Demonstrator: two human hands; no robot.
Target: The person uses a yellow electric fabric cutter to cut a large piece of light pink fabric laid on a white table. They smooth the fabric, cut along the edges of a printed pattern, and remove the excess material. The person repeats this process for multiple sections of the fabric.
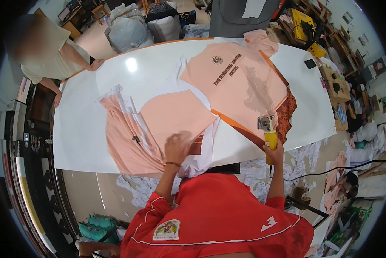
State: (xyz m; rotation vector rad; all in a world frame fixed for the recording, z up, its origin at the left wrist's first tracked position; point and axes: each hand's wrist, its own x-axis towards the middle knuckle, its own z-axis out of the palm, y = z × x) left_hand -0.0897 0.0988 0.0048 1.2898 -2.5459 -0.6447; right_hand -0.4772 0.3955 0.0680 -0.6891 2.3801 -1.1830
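My right hand (pixel 274 154) is wrapped round the yellow handle of an electric rotary cloth cutter (pixel 270 138). The cutter's metal head rests at the lower edge of a large peach printed fabric panel (pixel 210 73), beside its orange and dark-red patterned border (pixel 286 116). My left hand (pixel 178 148) lies with fingers stretched on a smaller peach fabric piece (pixel 171 114), near a strip of white cloth (pixel 208 148). To the left is a bunched peach cloth (pixel 122 137) with a small dark tool (pixel 136 140), perhaps thread snips, on it.
The white table (pixel 85 150) spans the view. A dark phone (pixel 310 64) lies at its far right. Another person (pixel 51 51) stands at the far left edge with both hands on it. The cutter's black cord (pixel 330 172) runs right. White scraps (pixel 255 172) cover the floor.
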